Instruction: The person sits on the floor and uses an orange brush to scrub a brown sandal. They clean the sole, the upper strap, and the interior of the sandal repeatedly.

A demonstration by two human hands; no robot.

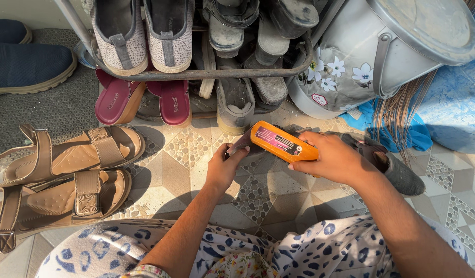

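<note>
Two hands at centre, apart | right hand clamped on orange brush | left hand gripping dark shoe at its near-left end, brush resting on it | tan sandals left | shoe rack far | grey bucket far right

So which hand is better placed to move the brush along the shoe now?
The right hand: it grips the orange brush from above, while the left hand steadies the grey shoe.
</note>
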